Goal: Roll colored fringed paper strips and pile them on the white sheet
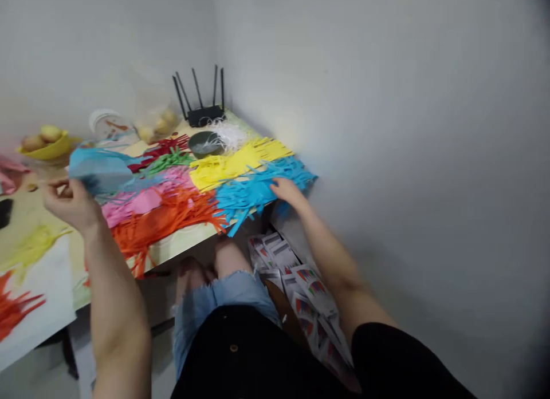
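My left hand (75, 207) is raised over the left part of the table, its thumb and fingers pinched on a light blue fringed sheet (101, 167). The sheet's cut strips trail to the right. At the table's right edge, my right hand (290, 193) touches a pile of bright blue fringed strips (244, 193), fingers stretched out. Between the hands lie more fringed pieces: orange (158, 221), pink (144, 203), yellow (234, 164), green (169, 161) and dark red (165, 150). Whether they are paper or cloth I cannot tell.
A black router (205, 115) with several antennas stands in the back corner, near a dark bowl (204, 142) and white shreds (232, 134). A yellow bowl (47, 151) holds round items. White sheet (47, 307) lies front left. Printed packets (296, 279) sit below the table's edge.
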The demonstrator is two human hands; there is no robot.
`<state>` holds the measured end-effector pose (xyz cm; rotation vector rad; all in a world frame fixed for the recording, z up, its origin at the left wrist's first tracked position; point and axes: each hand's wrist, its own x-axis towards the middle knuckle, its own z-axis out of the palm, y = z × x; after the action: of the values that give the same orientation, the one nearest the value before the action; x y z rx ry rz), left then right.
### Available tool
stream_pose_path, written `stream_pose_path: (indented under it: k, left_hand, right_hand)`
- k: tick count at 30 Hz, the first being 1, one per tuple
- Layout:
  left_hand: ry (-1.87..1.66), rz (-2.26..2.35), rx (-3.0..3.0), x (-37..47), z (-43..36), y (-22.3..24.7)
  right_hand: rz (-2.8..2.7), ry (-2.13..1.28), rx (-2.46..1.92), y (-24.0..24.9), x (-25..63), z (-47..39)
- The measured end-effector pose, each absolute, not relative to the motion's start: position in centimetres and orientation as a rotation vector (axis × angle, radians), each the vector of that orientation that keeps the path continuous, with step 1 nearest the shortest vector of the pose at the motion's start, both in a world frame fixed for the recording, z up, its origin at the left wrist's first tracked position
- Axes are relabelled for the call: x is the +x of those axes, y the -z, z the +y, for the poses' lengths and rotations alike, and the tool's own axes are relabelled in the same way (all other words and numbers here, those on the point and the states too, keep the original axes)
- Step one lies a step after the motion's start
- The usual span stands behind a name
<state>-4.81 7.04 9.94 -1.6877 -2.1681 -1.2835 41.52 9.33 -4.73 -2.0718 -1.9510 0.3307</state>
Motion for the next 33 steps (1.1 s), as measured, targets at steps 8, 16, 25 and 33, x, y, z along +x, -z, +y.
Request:
stream_pose_path:
  k: [8, 16, 25, 33]
  left_hand:
    - [0.742, -1.871, -2.472, -3.3, -3.1, -11.6]
    - [1.142, -1.935, -2.677, -4.4, -5.8, -9.6]
    - [1.855, -2.136, -2.474, -4.4, -5.1, -8.9]
    - [1.952, -1.891, -2.651, -5.2, -5.0, -8.8]
  right_hand:
    - [-2.165, -0.135, -0.705, -5.9, 25.3, 3.6]
    - [-2.482, -0.738, -0.539, -8.5, 17.9, 4.0]
    - [-2.100, -0.957, -0.573, -8.7, 19.9, 3.4]
    - [-1.958, -1.150, -0.386, -8.1, 20.8, 3.9]
